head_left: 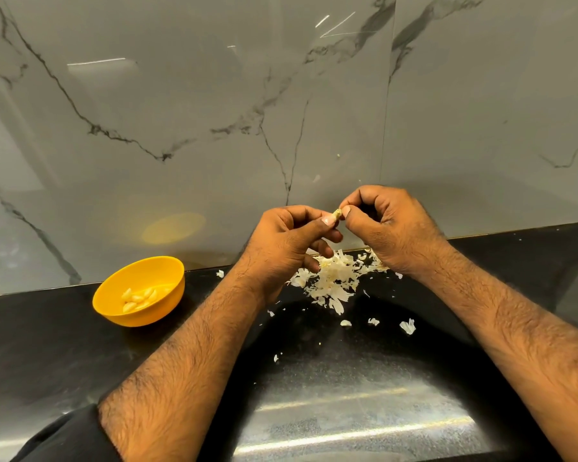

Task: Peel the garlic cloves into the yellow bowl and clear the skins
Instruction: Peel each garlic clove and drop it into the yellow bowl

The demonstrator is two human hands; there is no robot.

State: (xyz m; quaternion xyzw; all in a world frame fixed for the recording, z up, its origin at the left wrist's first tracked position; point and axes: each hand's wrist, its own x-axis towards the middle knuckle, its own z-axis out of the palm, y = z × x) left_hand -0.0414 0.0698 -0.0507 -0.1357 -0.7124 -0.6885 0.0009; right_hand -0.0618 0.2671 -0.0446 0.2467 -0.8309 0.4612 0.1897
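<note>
Head view: garlic clove pinched between my left hand and right hand, fingers curled tight on it, held up above the skin pile on the tabletop — yellow bowl w/ peeled cloves well apart to the left. Clove's prob. light, firm, slick once bare, skin papery — best pinched at the ends. Mostly hidden; long axis seems roughly left-right, rough tip up-right.

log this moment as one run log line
step: peeling | both hands pinch garlic clove | yellow bowl: peeled cloves | skins piled on counter
</note>
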